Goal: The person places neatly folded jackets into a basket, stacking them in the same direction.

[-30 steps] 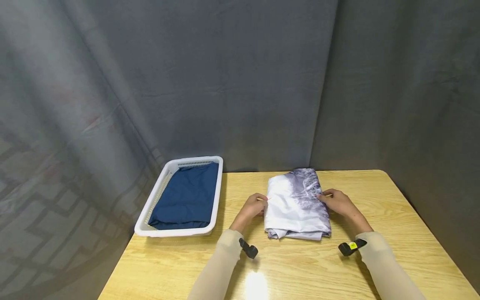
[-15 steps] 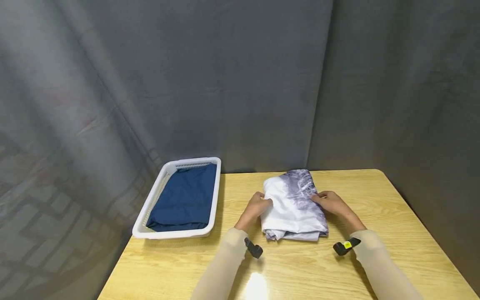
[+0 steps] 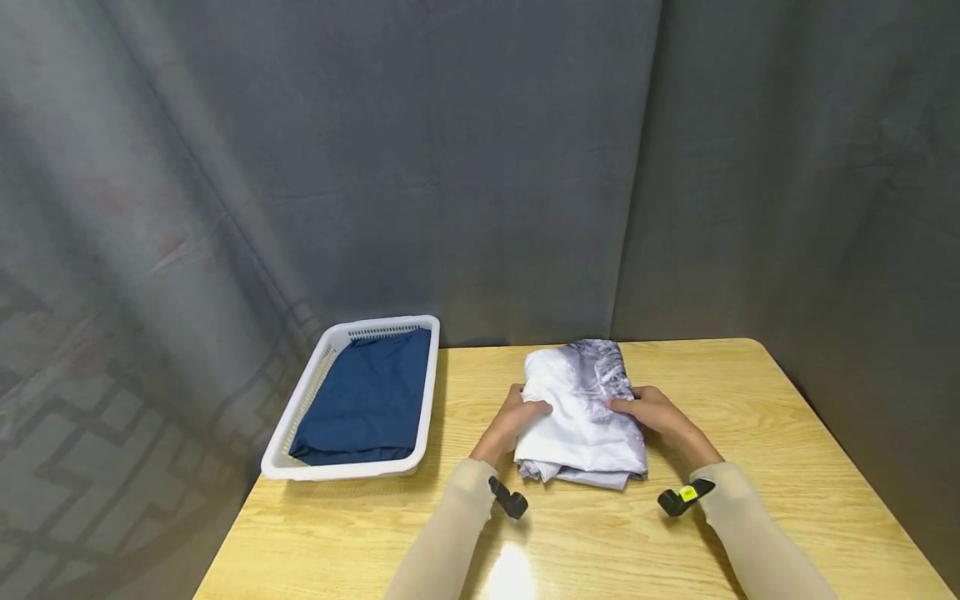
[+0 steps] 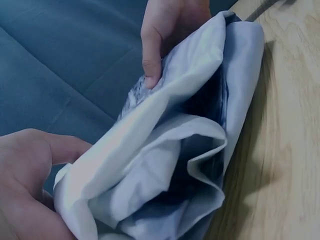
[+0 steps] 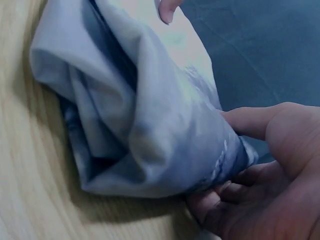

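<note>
A folded cloth (image 3: pixel 581 417), white with a grey-purple print, lies on the table between my hands; its exact kind is not clear. My left hand (image 3: pixel 516 423) grips its left side, thumb on top and fingers under or behind the edge. From the right, my right hand (image 3: pixel 666 418) holds the opposite side, its thumb across the printed top. Loose layered folds of the cloth (image 4: pixel 165 170) show at the near end in the left wrist view. In the right wrist view, the fingers (image 5: pixel 207 202) of the right hand reach beneath the cloth's edge.
A white plastic basket (image 3: pixel 430 400) with a folded dark blue cloth (image 3: pixel 367 400) inside stands at the table's back left. The wooden table (image 3: pixel 735 408) meets a grey curtain (image 3: pixel 480 183) behind. Each wrist carries a small black camera (image 3: pixel 513 502).
My hands have closed in on the cloth from both sides, thumbs moving inward over its top. The cloth has shifted slightly left and toward me.
</note>
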Action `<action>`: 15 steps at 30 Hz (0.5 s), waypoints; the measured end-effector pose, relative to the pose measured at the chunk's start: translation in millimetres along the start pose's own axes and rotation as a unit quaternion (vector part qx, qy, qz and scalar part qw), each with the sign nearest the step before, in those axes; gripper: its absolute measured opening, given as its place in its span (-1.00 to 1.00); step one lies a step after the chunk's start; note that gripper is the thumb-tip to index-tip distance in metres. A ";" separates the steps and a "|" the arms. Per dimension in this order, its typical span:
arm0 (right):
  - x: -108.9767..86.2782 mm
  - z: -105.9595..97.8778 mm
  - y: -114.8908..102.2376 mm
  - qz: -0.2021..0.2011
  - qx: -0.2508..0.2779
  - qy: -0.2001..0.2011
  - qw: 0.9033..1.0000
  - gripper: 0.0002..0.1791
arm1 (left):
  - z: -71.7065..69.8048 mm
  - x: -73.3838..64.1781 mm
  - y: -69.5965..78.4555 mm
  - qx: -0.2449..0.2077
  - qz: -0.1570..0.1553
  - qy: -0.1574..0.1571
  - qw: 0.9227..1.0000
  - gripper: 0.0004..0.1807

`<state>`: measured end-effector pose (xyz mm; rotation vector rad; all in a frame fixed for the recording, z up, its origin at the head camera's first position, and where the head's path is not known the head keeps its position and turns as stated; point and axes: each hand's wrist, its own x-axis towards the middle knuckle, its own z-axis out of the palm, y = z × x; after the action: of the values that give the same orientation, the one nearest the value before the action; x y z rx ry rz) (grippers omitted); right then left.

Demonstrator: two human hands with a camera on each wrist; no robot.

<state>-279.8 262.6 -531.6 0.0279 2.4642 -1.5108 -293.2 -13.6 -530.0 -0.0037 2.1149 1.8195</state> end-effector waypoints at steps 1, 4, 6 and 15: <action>-0.4 2.0 -0.2 0.002 0.007 0.003 1.000 -0.21 | -0.5 0.5 -0.5 -0.006 -0.001 -0.001 1.000 -0.18; -2.5 6.0 -1.7 0.001 0.030 0.002 1.000 -0.16 | -1.6 1.5 -2.4 -0.026 0.001 -0.012 1.000 -0.15; -4.2 7.5 -3.4 -0.002 0.049 0.004 0.999 -0.14 | -1.8 2.4 -3.9 -0.038 0.008 -0.014 0.999 -0.14; -0.9 13.4 2.2 -0.013 0.213 -0.049 0.976 -0.15 | -1.6 10.2 -10.8 -0.055 0.065 0.021 0.996 -0.05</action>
<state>-275.9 252.0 -539.1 -0.0019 2.0318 -1.9721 -300.7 -14.7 -542.9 0.0714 2.0847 2.0262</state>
